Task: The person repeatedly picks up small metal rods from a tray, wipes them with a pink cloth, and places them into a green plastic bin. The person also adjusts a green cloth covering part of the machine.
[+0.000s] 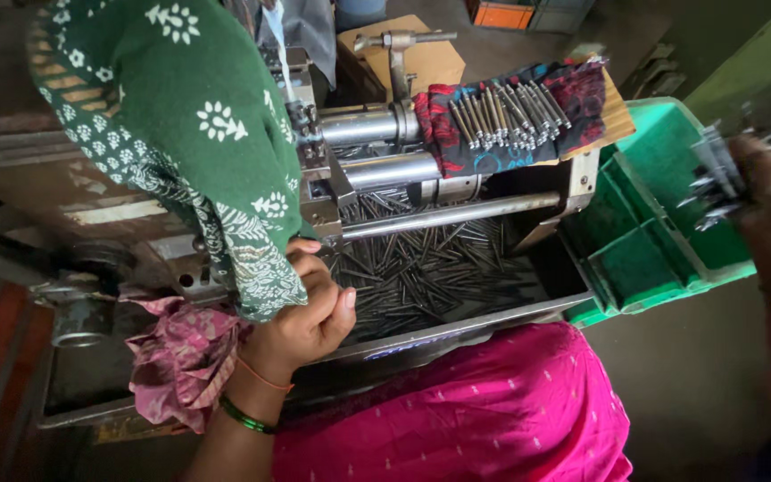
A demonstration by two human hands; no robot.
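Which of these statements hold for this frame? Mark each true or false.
1. The right hand holds a bunch of thin metal pins over the green plastic crate. True.
2. The left hand holds a hammer. False: it rests at the edge of the green patterned cloth, with no tool in its grip.
3. The grey metal tray under the machine is empty. False: it holds many loose dark metal rods.
4. A row of silvery pins lies on the red and black patterned cloth. True.
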